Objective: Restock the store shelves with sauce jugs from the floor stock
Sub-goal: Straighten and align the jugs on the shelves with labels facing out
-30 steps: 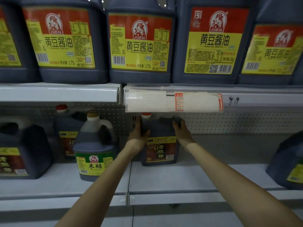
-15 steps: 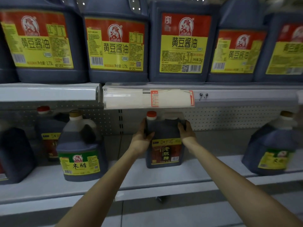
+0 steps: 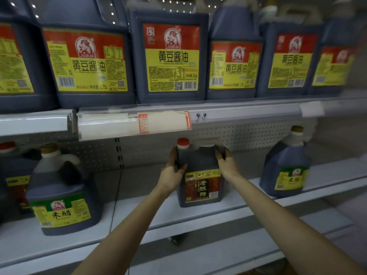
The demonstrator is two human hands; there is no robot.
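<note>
Overall, the upper shelf (image 3: 248, 114) carries a full row of large soy sauce jugs (image 3: 170, 56), standing side by side with red-and-yellow labels facing out. Below it, the lower shelf (image 3: 139, 211) is white, with a perforated back panel (image 3: 248, 133) behind.

On the lower shelf, a rice vinegar jug (image 3: 61, 195) with a green-and-yellow label stands at the left, and a second green-labelled jug (image 3: 286, 167) stands at the right, blurred. Both are well apart from the centre item.

Between them stands the aged-vinegar jug (image 3: 200, 187), upright near the shelf's front edge, dark label facing out. Whether its base bears fully on the shelf cannot be told.

The left hand (image 3: 171, 173) grips the jug's left shoulder, fingers curled round the side and thumb on the front. The right hand (image 3: 226, 165) grips the upper right corner beside the handle, fingers wrapped over the edge.

A clear price-tag holder (image 3: 135, 124) hangs from the upper shelf edge, just above the jug's red cap (image 3: 183, 142).
</note>
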